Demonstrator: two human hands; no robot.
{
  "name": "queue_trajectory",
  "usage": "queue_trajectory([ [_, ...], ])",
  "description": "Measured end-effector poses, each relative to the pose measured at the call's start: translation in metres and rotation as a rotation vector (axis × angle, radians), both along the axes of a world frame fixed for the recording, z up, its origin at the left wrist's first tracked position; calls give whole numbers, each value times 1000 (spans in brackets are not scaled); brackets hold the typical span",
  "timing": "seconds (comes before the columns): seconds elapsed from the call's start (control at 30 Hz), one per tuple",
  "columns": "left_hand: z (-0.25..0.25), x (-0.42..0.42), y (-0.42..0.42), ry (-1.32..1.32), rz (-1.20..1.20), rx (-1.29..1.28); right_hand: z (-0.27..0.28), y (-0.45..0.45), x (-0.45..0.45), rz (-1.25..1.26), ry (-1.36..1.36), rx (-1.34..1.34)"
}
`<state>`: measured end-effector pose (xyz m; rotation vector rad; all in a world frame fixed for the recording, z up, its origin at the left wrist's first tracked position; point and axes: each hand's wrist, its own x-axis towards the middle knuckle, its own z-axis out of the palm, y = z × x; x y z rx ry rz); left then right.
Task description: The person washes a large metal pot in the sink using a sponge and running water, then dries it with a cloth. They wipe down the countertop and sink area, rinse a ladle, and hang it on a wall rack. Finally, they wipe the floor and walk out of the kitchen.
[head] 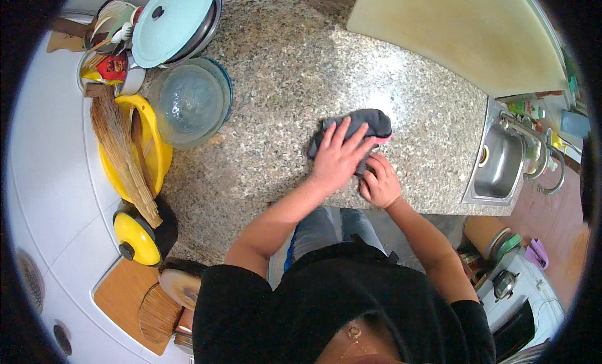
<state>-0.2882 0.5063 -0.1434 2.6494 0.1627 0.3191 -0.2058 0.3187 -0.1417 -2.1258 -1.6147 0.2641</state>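
Observation:
A dark grey folded cloth garment (374, 121) with a pink patch lies on the speckled granite countertop (273, 105) in front of me. My left hand (341, 152) rests flat on top of it, fingers spread and pointing away from me. At its lower right edge, my right hand (382, 180) has its fingers curled around a corner of the cloth. Part of the bundle is hidden under both hands.
Glass bowls (188, 100), a pale blue lid (174, 25), a yellow basin (164, 152) with a straw brush (117, 143), and a yellow-lidded pot (136, 237) stand left. A steel sink (501, 161) is right; a large pale board (451, 30) is at the upper right.

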Motion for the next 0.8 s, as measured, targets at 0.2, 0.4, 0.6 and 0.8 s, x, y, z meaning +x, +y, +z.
queue_trajectory([
  [0.2,-3,74,164,-58,492,345,8,6,1,8,10,18],
  [0.4,-22,62,190,-108,700,331,8,3,1,16,2,7],
  [0.6,12,-33,55,116,633,260,8,0,3,15,0,73],
  [0.8,22,-85,-110,203,464,128,-1,-9,8,-26,218,231],
])
